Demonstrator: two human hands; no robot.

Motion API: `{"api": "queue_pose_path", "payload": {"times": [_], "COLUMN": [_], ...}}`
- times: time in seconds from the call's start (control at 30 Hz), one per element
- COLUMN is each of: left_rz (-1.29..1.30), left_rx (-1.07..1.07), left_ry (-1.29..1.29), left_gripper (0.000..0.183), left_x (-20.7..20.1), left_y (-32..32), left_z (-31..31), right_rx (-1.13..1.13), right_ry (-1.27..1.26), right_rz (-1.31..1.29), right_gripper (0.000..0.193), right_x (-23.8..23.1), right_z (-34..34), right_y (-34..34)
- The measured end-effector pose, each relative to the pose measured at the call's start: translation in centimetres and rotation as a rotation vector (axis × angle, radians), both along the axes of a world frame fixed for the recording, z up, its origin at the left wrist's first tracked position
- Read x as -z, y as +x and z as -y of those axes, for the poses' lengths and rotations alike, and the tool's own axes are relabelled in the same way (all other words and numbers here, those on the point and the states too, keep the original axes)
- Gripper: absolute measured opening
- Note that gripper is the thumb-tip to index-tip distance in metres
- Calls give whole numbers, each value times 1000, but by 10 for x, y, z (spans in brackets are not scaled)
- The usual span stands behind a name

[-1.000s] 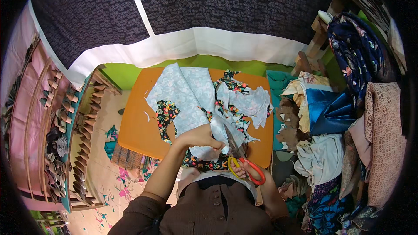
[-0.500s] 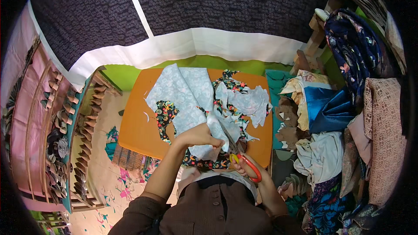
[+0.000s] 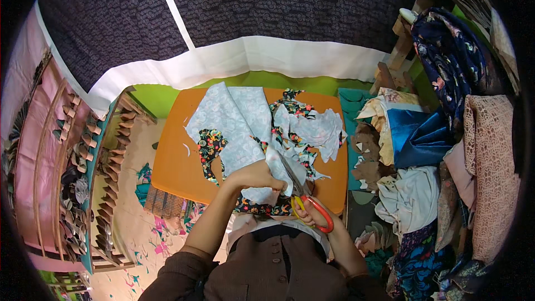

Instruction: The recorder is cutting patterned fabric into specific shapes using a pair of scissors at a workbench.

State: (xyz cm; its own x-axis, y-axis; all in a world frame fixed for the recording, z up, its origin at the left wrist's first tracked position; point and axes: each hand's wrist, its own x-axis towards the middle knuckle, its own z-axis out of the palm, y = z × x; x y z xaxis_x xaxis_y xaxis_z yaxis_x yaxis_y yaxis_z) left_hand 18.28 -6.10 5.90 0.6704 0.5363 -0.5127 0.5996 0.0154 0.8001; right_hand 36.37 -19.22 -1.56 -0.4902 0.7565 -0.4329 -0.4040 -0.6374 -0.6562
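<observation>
On the orange table (image 3: pixel 167 161) lies floral fabric (image 3: pixel 220 117), pale on one side and black with bright flowers on the other. My left hand (image 3: pixel 259 176) is closed on the near part of this fabric, its fingers pinching an edge. My right hand (image 3: pixel 308 212) grips scissors (image 3: pixel 319 210) with red and yellow handles, just right of my left hand. The blades point away and to the left, against the fabric. Smaller cut pieces of the same fabric (image 3: pixel 320 128) lie at the table's right side.
Wooden shoe lasts (image 3: pixel 108 189) line a rack on the left. Folded blue cloth (image 3: pixel 418 139) and other piled fabrics (image 3: pixel 412 200) crowd the right side. A dark patterned curtain (image 3: pixel 290 5) hangs beyond the table. Colourful scraps (image 3: pixel 161 231) lie on the floor at left.
The scissors' handles have spread apart a little, and the blades have opened at the fabric. My left hand stays almost where it was, still pinching the fabric.
</observation>
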Motion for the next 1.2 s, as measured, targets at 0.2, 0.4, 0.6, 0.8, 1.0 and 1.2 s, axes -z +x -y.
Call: {"api": "queue_pose_path", "payload": {"times": [0.2,0.4,0.6,0.8,1.0,1.2], "left_rz": [186,334,369,416,560,602], "left_rx": [27,-201,-384,-540,-704,-678], "left_ry": [-36,83,202,308,299,81], "left_gripper": [32,38,37,39,16,18], "left_x": [6,15,23,40,46,53], "left_y": [6,-2,20,32,36,19], "left_z": [1,-4,-2,2,9,7], "right_rx": [-14,-50,9,109,93,77], "right_ry": [69,121,98,27,79,36], "right_rz": [142,231,247,131,148,169], "right_gripper": [50,42,37,36,34,33], "right_x": [-14,-18,-13,-7,1,0], "right_z": [4,3,2,0,-6,-11], "right_y": [2,9,15,16,13,-3]}}
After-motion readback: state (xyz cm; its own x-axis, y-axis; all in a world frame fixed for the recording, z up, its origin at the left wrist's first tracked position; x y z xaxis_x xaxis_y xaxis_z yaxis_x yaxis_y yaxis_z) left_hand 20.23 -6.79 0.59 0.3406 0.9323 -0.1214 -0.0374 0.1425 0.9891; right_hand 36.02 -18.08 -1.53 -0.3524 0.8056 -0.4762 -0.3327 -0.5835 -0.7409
